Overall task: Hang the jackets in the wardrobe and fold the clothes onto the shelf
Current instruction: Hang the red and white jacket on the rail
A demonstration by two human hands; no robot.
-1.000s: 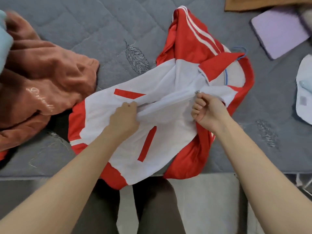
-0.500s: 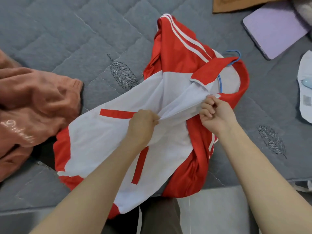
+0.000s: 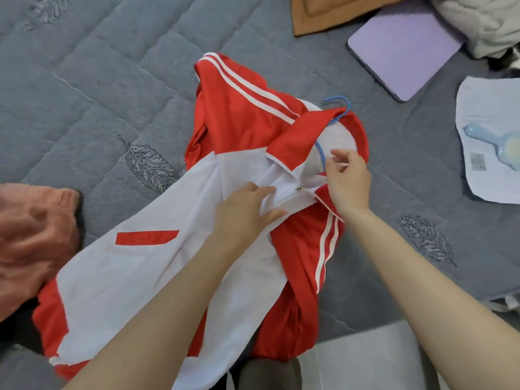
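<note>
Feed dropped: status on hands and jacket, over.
Left hand pinches red-and-white zip jacket front. Right hand loose by collar. Thin blue hanger inside it. Nothing blocking.

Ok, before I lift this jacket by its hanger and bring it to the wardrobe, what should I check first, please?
1. Hook free at the collar: ok. The blue hanger sticks out past the red collar.
2. Zip closed: ok. The zip slider sits just below the collar.
3. A free hand for the hook: ok. The right hand holds nothing.
4. Fabric released: not ok. The left hand pinches the white front of the jacket.
5. Shoulders seated on the hanger: cannot tell. The fabric hides them.
6. Hem free of the orange garment: cannot tell.
</note>
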